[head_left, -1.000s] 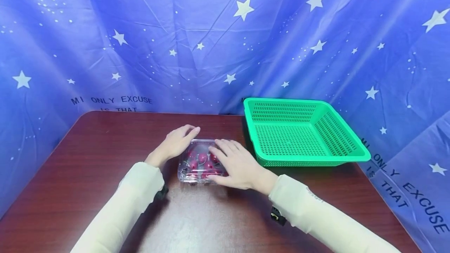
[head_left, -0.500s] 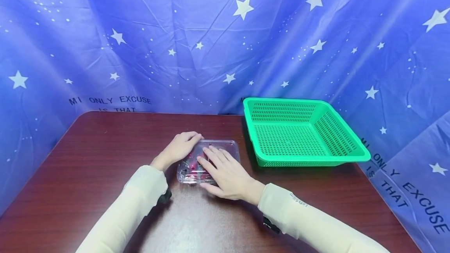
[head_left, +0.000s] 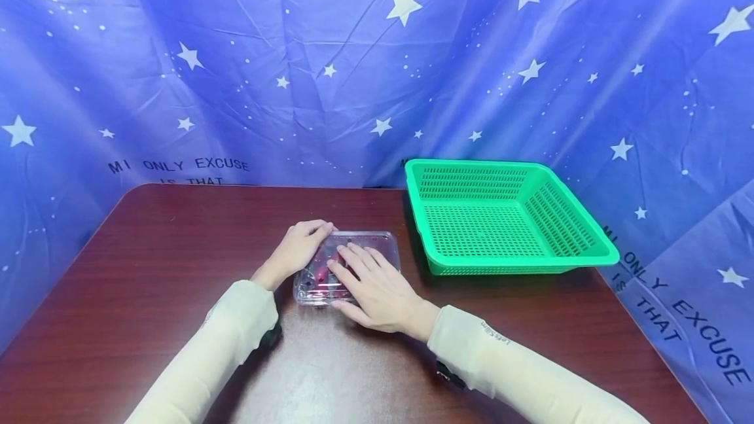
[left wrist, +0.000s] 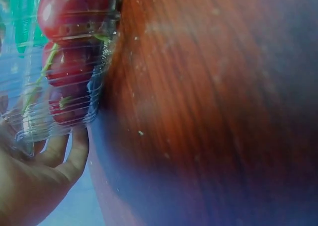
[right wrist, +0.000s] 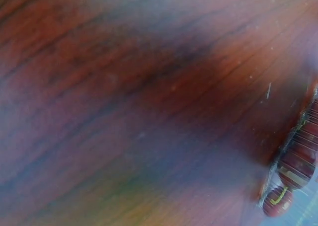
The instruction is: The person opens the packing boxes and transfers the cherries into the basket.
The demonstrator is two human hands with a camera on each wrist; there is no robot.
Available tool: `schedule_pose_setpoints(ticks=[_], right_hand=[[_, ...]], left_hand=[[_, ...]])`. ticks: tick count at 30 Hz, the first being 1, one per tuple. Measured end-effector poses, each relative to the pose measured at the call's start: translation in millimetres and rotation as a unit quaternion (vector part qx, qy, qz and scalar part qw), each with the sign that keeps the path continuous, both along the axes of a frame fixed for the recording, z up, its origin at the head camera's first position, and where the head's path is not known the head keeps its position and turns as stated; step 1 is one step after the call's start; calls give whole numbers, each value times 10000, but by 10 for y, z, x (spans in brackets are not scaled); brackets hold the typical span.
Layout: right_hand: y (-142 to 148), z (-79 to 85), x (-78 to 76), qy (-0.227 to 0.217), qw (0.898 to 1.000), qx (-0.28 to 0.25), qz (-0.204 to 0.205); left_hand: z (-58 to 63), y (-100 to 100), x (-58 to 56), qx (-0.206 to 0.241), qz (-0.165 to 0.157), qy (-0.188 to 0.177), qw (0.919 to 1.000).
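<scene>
A clear plastic clamshell box [head_left: 315, 292] of red cherries [left wrist: 69, 62] with green stems lies on the table, its lid down. At its far left corner is my left hand [head_left: 297, 247], with the thumb along the lid's edge; the left wrist view shows this hand's fingers [left wrist: 77, 154] bent round the end of the box. My right hand [head_left: 379, 293] rests on top of the lid with its fingers spread and nearly straight, hiding much of the fruit. Only a strip of the box and some cherries [right wrist: 298, 164] show in the right wrist view.
A green slotted plastic basket [head_left: 483, 231] stands at the back right, a short way from the box. The brown wooden table [head_left: 177, 241] has a rounded far left corner. Behind it hangs a blue curtain [head_left: 330, 110] with stars.
My right hand has shifted left and toward me over the lid, then stayed nearly still. My left hand has closed in on the box's far left corner. The head view has tilted slightly.
</scene>
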State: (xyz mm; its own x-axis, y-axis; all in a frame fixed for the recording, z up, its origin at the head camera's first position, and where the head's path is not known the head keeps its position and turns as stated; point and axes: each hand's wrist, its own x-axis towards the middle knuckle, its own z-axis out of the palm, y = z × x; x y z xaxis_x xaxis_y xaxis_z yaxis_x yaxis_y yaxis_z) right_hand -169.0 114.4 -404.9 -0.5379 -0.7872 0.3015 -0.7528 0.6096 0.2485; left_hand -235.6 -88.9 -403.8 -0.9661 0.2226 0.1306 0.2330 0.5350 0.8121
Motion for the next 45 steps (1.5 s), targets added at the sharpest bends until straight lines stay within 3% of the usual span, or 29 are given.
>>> schedule_pose_setpoints(ticks=[15, 22, 29, 38, 45], right_hand=[[-4, -43, -16, 696, 9968, -347, 178], [30, -61, -31, 1011, 9943, -340, 71], [70, -69, 0, 967, 9946, -318, -216], [98, -67, 28, 1065, 9934, -352, -248], [120, -68, 40, 624, 9959, -459, -463]], left_hand=[[-4, -30, 60, 157, 182, -210, 9995], [23, -11, 118, -453, 465, 50, 9979], [44, -6, 200, -821, 794, 226, 9932], [68, 27, 283, -1420, 1162, 91, 9830], [61, 33, 307, -1439, 1426, -75, 9792]])
